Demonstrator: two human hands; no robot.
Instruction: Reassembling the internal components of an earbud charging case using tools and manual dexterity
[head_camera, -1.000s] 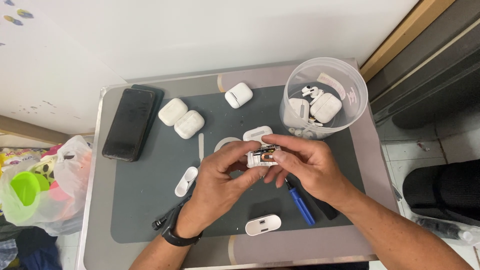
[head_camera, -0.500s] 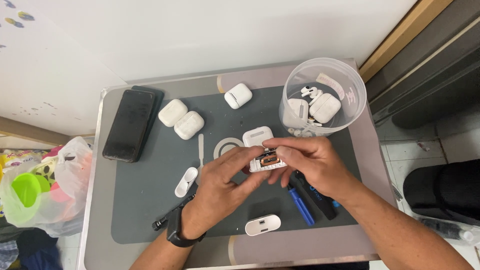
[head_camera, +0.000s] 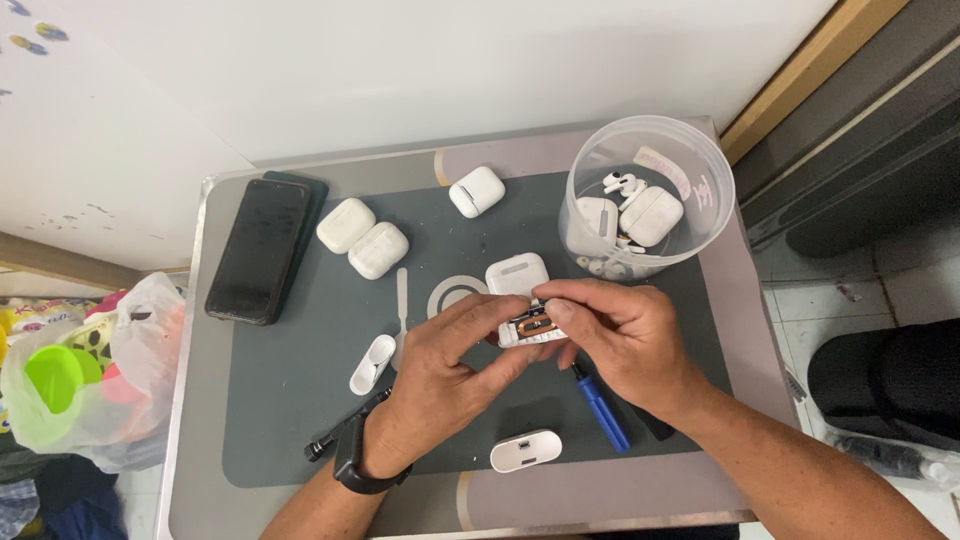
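Grey matte mat (head_camera: 300, 400) covers desk (head_camera: 720, 300). Left hand (head_camera: 440, 380) and right hand (head_camera: 620, 335) both pinch opened white earbud case (head_camera: 530, 328), copper coil exposed. Clear round tub (head_camera: 700, 215) holds glossy cases.

Bright, even overhead light is falling on the worktop (head_camera: 300, 400); soft shadows are sitting under the hands, mild glare is showing on its metal edge, focus sharp throughout.
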